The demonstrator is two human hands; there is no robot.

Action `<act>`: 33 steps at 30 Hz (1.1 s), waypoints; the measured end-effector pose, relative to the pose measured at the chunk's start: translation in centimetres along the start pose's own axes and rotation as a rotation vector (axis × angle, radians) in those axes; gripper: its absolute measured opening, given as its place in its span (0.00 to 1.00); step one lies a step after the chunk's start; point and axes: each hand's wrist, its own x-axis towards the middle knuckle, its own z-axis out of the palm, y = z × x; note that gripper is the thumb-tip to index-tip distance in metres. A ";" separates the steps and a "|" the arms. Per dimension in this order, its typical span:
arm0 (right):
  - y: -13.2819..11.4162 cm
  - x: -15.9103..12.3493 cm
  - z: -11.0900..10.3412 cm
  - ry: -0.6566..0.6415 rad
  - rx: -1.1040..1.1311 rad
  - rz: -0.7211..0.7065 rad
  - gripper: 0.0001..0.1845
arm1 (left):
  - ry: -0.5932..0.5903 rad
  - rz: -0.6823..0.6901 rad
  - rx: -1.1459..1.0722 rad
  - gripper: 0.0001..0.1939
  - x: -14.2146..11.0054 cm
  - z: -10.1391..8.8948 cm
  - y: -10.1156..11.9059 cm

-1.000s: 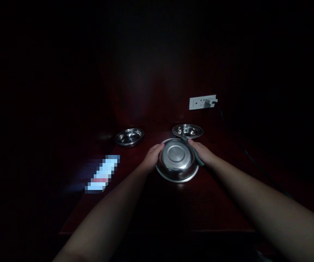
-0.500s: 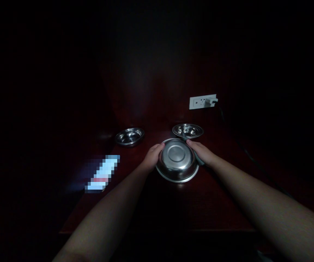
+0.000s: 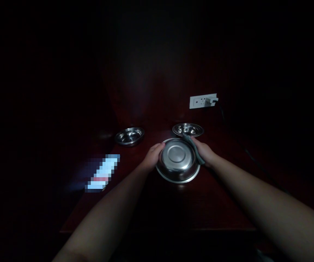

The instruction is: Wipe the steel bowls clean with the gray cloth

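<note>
A shiny metal bowl (image 3: 176, 160) is tilted so that its round underside faces me. My left hand (image 3: 153, 155) grips its left rim, thumb on the outer side and the other fingers mostly hidden. At the opposite rim, my right hand (image 3: 204, 152) is closed on a dark grey-green cloth (image 3: 196, 151) that presses against the bowl's side. Behind the bowl stands a stack of metal bowls or plates (image 3: 187, 130), close to my right fingers. Another metal bowl (image 3: 129, 137), open side up, rests farther left.
Everything sits on a dark red wooden table (image 3: 157, 214). A lit, pixelated phone-like screen (image 3: 104, 173) is at the left. On the back wall is a white socket (image 3: 203, 101) with a plug and a dark cable running down the right. The surroundings are very dark.
My right hand and the cloth have shifted slightly at the bowl's right rim, and more of the cloth shows. The bowl and my left hand stay almost in place.
</note>
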 end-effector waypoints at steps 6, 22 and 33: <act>-0.5 -0.5 0.5 0.031 0.161 0.070 0.15 | -0.012 0.031 -0.037 0.18 0.3 -0.3 -0.6; -1.2 0.8 -0.1 0.404 0.455 -0.193 0.16 | -0.241 -0.214 -0.254 0.22 0.0 -0.9 -0.3; -0.2 0.8 0.2 0.452 0.321 -0.232 0.20 | -0.311 -0.240 -0.243 0.22 0.1 -0.8 -0.5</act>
